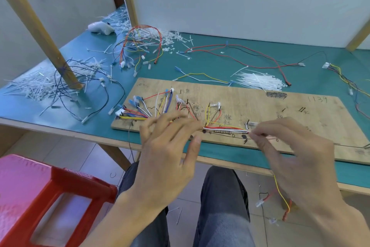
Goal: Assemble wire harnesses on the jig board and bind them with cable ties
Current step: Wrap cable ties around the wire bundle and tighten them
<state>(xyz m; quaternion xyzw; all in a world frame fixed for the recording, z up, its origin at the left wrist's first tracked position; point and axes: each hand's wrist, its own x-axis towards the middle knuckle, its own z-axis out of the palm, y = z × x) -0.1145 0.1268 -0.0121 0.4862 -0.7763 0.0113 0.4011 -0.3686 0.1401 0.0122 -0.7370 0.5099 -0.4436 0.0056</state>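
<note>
A wooden jig board (260,104) lies on the green table, with coloured wires fanned out over its left half and gathered into a bundle (224,129) along its front edge. My left hand (170,146) hovers over the bundle's left part, fingers spread, with the fingertips at the wires. My right hand (290,146) pinches the bundle's right end between thumb and forefinger, near a metal peg (247,125). A yellow and a red wire (280,192) hang down from under my right hand. A pile of white cable ties (260,81) lies just behind the board.
Finished harnesses (140,46) and loose wires (250,54) lie at the back of the green table (180,168). Cut tie ends (36,86) heap around a wooden post (40,32) at the left. A red plastic stool (40,196) stands at my left knee.
</note>
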